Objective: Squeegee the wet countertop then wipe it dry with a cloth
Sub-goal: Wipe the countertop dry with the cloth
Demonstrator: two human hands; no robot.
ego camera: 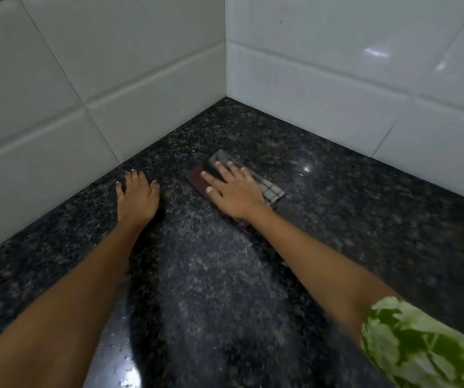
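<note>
Head view: right hand is pressing straight, spread fingers flat atop the cloth; left hand is resting open on the countertop.

Dark speckled stone table, glossy, meets white tiled walls at far corner. Folded checked cloth lies flat near that corner, partly covered.

Both arms extended forward. Left hand: fingers straight, spread, palm down. Right hand: fingers straight, spread, pressed flat, palm down.
</note>
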